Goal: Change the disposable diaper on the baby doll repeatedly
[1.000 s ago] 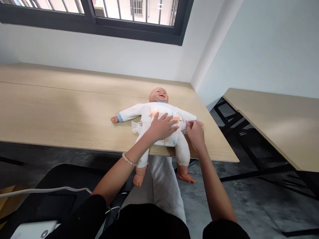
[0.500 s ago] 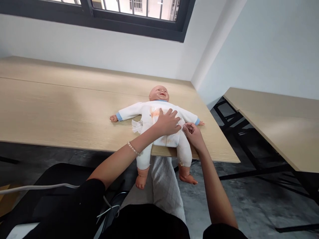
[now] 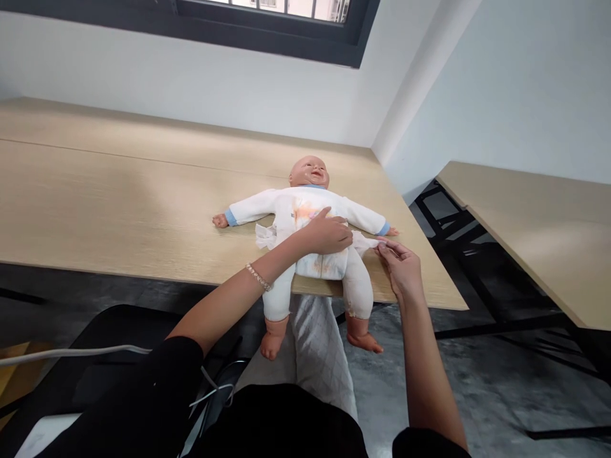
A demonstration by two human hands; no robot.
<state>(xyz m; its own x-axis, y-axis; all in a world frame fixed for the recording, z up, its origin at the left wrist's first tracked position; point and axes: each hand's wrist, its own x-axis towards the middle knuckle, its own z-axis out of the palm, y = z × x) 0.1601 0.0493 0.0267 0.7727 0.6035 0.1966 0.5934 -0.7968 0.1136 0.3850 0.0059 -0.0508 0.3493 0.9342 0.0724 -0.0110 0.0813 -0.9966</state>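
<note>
A baby doll (image 3: pixel 312 172) in a white top with blue cuffs lies on its back, its feet hanging past the table's near edge. Around its hips is a white diaper (image 3: pixel 322 266) with a coloured print on the front. My left hand (image 3: pixel 329 234) rests on the diaper's front, fingers curled at its right side and partly hidden. Between thumb and fingers, my right hand (image 3: pixel 401 259) pinches the diaper's side wing (image 3: pixel 365 243), stretched out to the right. A crumpled white wing (image 3: pixel 265 236) sticks out on the left side.
The doll lies near the right end of a wooden table (image 3: pixel 119 203). Another table (image 3: pixel 534 222) stands to the right across a gap. A black chair (image 3: pixel 128 324) and a white cable (image 3: pixel 95 350) are at lower left. Behind is a wall with a window.
My right hand has moved right, drawing the diaper's wing out from the doll's side. My left hand's fingers, spread before, are now curled at the diaper's right side.
</note>
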